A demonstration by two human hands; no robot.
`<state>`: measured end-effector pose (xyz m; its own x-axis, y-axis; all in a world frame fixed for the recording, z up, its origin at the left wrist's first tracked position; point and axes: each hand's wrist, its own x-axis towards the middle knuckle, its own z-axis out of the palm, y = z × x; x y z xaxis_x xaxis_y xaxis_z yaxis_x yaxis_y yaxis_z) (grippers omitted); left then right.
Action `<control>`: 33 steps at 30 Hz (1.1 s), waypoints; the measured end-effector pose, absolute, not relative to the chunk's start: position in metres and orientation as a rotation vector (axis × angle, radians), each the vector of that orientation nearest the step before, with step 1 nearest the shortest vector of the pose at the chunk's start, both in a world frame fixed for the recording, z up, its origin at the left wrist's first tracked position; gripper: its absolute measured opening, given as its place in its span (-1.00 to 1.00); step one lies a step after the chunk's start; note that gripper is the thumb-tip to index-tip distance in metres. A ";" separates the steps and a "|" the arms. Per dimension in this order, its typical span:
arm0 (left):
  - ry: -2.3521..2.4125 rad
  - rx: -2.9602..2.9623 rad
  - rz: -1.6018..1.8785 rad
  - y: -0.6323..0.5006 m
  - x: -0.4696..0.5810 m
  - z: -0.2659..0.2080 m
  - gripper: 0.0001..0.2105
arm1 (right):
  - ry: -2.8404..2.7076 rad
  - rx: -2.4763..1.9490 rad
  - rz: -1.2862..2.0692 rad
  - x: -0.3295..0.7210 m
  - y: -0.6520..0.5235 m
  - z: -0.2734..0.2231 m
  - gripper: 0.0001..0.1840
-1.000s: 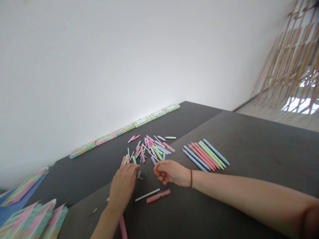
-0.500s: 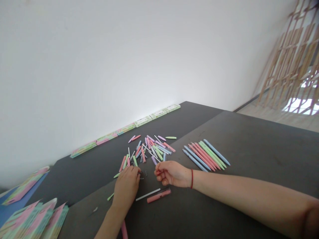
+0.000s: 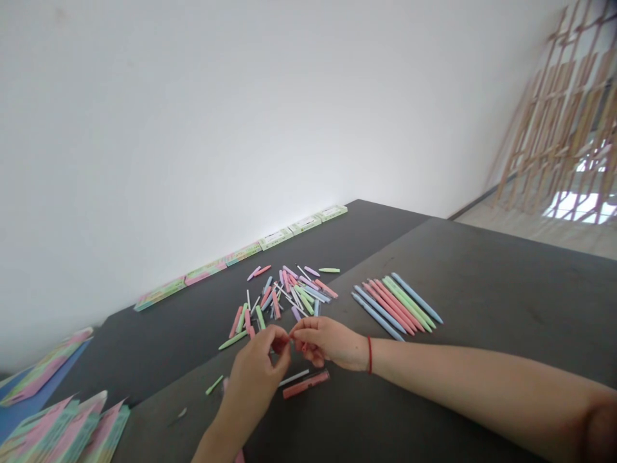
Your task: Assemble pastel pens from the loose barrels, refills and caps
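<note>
My left hand (image 3: pixel 260 366) and my right hand (image 3: pixel 332 343) meet fingertip to fingertip above the dark table. A small red pen part (image 3: pixel 304 346) shows in the curled fingers of my right hand. The thumb and forefinger of my left hand are pinched together; what they grip is too small to make out. Just below the hands lie a red pen barrel (image 3: pixel 306 384) and a white ink refill (image 3: pixel 295 377), side by side. Beyond my fingers spreads a loose heap of pastel pen parts (image 3: pixel 276 301), with barrels, tips and refills mixed.
Right of the heap lies a neat row of whole pens (image 3: pixel 399 303) in blue, red and green. Flat boxes (image 3: pixel 245 253) line the wall edge. Several pastel packets (image 3: pixel 62 427) stand at lower left. A green pen piece (image 3: pixel 214 385) lies left of my left hand.
My left hand has lifted from the near side of the heap and moved right to my right hand. Its fingers now pinch beside the right fingertips.
</note>
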<state>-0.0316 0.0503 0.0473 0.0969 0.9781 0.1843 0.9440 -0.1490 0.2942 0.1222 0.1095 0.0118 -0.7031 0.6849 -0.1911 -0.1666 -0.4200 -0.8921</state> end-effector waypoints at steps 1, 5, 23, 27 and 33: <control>1.928 2.214 0.543 0.048 -0.028 0.048 -0.90 | -1.295 -0.733 2.135 0.123 0.110 0.012 -0.85; 1.868 2.130 0.593 0.043 -0.022 0.051 -0.88 | -1.402 -0.692 2.129 0.124 0.112 0.012 -0.81; 1.926 2.314 0.604 0.035 -0.010 0.048 -0.85 | -0.858 -0.719 2.300 0.124 0.118 0.011 -0.89; 1.947 2.332 0.548 0.037 -0.010 0.042 -0.86 | -0.743 -0.667 2.341 0.120 0.109 0.011 -0.88; 1.993 2.280 0.493 0.037 -0.012 0.041 -0.85 | -0.760 -0.592 2.330 0.119 0.100 0.014 -0.84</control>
